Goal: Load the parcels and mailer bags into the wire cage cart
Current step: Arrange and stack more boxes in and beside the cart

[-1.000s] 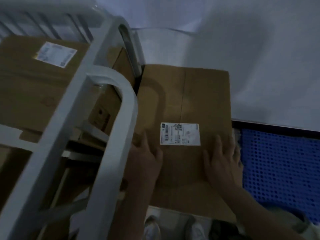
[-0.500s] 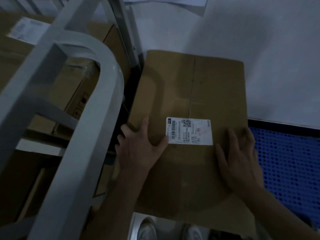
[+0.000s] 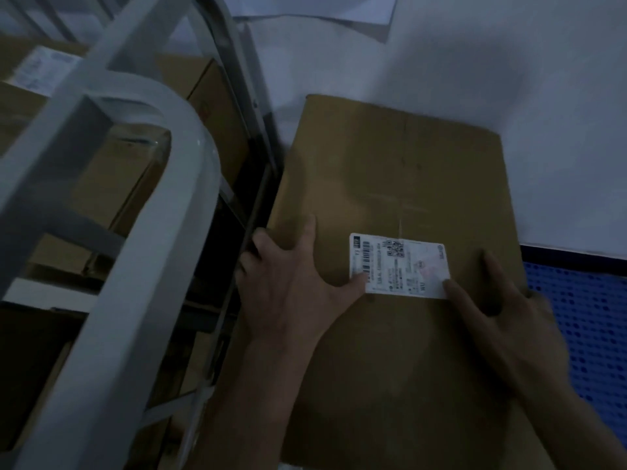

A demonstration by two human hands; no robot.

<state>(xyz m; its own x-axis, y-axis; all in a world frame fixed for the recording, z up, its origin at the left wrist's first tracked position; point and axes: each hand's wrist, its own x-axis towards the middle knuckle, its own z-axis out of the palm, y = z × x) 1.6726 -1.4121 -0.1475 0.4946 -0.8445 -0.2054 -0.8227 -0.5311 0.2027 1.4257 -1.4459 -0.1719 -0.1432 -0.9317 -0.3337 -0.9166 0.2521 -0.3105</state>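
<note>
A large flat cardboard box (image 3: 400, 171) with a white shipping label (image 3: 400, 266) lies beside the wire cage cart (image 3: 146, 252), its left edge close to the cart's frame. My left hand (image 3: 288, 286) lies palm down on the box top near its left edge, thumb touching the label, outer fingers reaching past the edge. My right hand (image 3: 505, 320) presses flat on the top near the right edge, thumb at the label's lower right corner. More cardboard boxes (image 3: 112, 184) sit stacked inside the cart.
The cart's thick white tube frame (image 3: 190, 137) crosses the left of the view, very near the camera. A blue perforated plastic surface (image 3: 583, 340) lies at the right. Pale sheeting (image 3: 475, 62) covers the area behind the box. The light is dim.
The view has shifted so the cart frame looms larger. Both hands have slid slightly inward on the box top; both thumbs now meet the label.
</note>
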